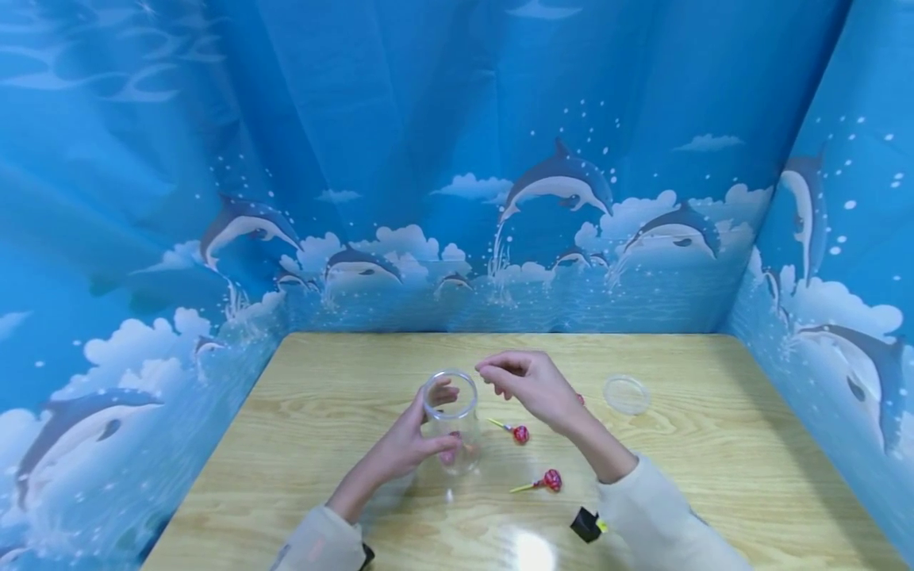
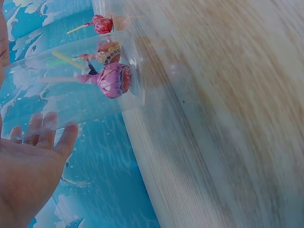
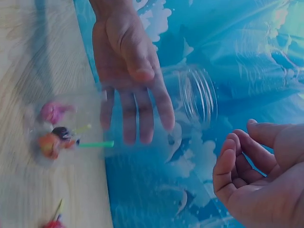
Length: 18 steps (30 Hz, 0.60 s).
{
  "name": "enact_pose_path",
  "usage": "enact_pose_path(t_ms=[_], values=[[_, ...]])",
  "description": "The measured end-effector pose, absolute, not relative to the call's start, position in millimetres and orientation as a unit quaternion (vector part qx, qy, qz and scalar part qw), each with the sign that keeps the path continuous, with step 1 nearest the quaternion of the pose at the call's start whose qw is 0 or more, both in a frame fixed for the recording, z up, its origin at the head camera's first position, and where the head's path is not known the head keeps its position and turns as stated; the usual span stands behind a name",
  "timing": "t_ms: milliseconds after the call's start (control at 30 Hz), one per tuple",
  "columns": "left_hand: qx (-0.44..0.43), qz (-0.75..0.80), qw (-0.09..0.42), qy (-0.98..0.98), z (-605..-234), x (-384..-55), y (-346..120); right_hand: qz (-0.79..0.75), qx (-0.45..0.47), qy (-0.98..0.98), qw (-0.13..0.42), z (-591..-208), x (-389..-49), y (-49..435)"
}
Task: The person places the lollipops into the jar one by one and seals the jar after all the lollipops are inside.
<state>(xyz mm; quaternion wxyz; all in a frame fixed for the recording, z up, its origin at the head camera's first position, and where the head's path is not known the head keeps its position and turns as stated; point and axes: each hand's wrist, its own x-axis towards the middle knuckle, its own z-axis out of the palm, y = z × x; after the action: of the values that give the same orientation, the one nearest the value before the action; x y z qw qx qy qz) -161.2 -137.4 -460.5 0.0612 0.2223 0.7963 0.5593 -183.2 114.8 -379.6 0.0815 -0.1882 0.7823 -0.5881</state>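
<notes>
As left hand [image 1: 407, 440] grips clear jar [image 1: 467, 428], right hand [image 1: 528, 388] hangs by its rim

While the jar stands upright on a wood-grain table [image 1: 321, 396], a person's left hand holds it by the side, thumb on the near face and fingers laid across the far one, visible through the clear wall in the right wrist view. The right hand hangs just above and to the right of the jar's mouth, apart from the rim, its fingers loosely bent and gripping nothing.

At the bottom of the jar rest a pink-wrapped lollipop [image 2: 111, 81] and an orange-wrapped lollipop [image 2: 110, 52], heads down and sticks up. A dark patch of wrapper [image 3: 61, 133] shows between them; how many sweets lie inside is hard to tell.

On the table, a red lollipop [image 1: 521, 434] lies just right of the jar, its yellow stick toward the glassy wall. A second red lollipop [image 1: 552, 480] lies nearer the person, its stick also pointing left. A scrap of red [image 1: 581, 399] shows beside the right wrist, mostly hidden by it. Farther right, a clear round lid [image 1: 627, 395] lies flat, well apart from the jar. A small black block [image 1: 586, 525] shows close beside the pale right sleeve [image 1: 643, 511]. Behind hangs a blue curtain [image 1: 414, 119] printed with leaping dolphins and white clouds.
</notes>
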Motion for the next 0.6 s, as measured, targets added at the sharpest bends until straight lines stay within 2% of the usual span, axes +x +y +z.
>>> enact_pose_path(t_ms=[267, 600], values=[[0.216, 0.556, 0.060, 0.800, -460, -162, -137, -0.618, -0.129, 0.770, 0.091, -392, -177, 152], [0.213, 0.558, 0.063, 0.800, -460, -162, -136, -0.633, -0.062, 0.769, 0.069, -412, -177, 206]])
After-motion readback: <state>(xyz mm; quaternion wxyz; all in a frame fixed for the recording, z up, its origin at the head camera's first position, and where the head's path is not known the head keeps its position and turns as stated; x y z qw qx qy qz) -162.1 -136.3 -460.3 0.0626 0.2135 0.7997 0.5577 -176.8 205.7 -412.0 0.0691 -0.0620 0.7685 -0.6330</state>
